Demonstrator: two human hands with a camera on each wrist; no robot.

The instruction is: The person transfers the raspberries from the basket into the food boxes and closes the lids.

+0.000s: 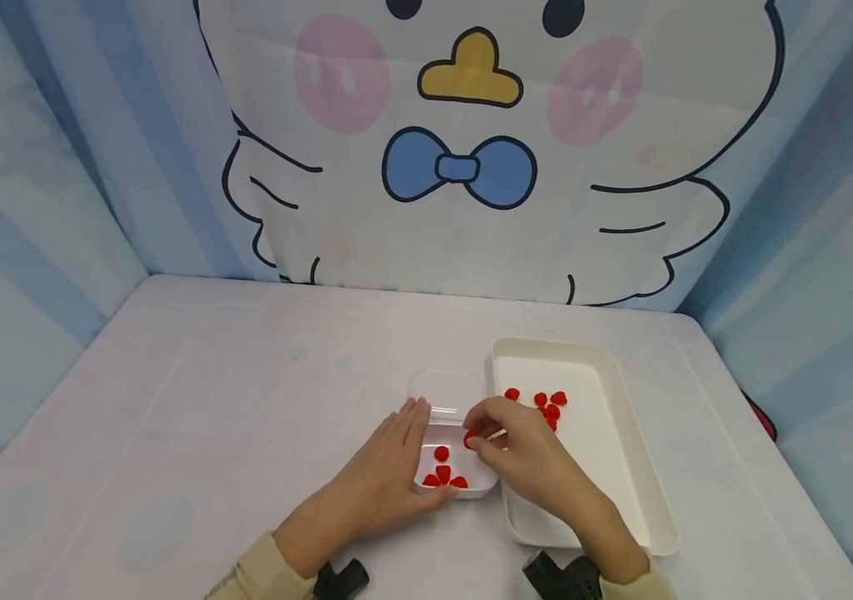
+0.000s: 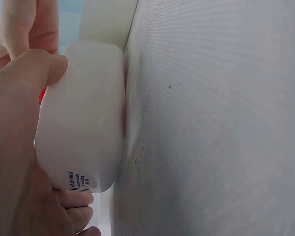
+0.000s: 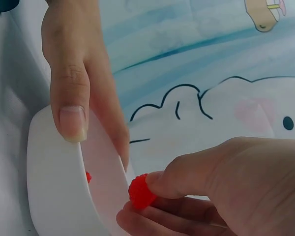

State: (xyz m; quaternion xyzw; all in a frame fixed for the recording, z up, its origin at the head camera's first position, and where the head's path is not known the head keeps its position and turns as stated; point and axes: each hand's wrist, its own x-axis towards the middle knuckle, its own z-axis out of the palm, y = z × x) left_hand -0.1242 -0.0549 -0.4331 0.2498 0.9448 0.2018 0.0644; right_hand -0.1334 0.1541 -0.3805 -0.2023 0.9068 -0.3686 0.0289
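Right hand [image 1: 524, 446], lower centre: red piece [image 1: 469, 439] pinched at fingertips, held just above small white box [image 1: 471, 487]. Box gripped from left by left hand [image 1: 389, 475]. Tray [image 1: 621, 433] at right.

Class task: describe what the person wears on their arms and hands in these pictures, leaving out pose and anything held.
Both hands, left hand and right hand, are bare, without gloves or rings. Pale cream-yellow sleeve cuffs reach the wrists. A black wrist-mounted device sits under each forearm.

White bench [image 1: 231, 392] draped in pale cloth; behind, backdrop [image 1: 486, 150] printed with cartoon bird, yellow beak [image 1: 470, 73], blue bow tie [image 1: 459, 169], pink cheeks; blue striped curtains [image 1: 29, 208] at the sides
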